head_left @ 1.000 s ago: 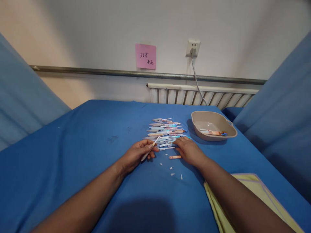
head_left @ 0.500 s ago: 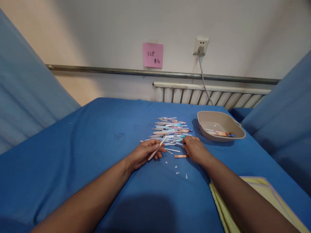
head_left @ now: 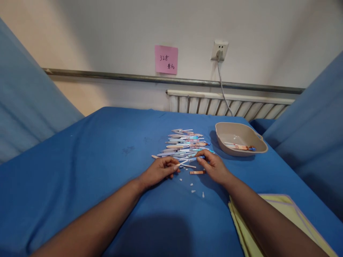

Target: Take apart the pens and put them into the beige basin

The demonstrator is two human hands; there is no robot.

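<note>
My left hand [head_left: 160,169] is closed, its thumb and fingers pinching a pen's front section from which a thin white refill [head_left: 183,162] sticks out to the right. My right hand [head_left: 215,166] grips a light blue pen barrel [head_left: 197,159] between thumb and fingertips, its end close to the refill's tip; whether they touch I cannot tell. Behind both hands lies a row of pen parts [head_left: 184,144], pale grips on the left and printed barrels on the right. An orange pen barrel [head_left: 197,172] rests just under my right hand. Small white tips [head_left: 193,191] are scattered in front.
A beige plastic basket [head_left: 222,130] with several pens [head_left: 239,146] in it stands at the right. A yellow cloth [head_left: 278,207] lies under my right forearm. Blue curtains [head_left: 24,96] flank the blue-covered bed [head_left: 88,157]; behind it are a radiator [head_left: 195,103] and wall socket [head_left: 220,50].
My right hand has picked up a light blue barrel from the row and moved it left. My left hand has turned its pen section so the refill points toward that barrel.
</note>
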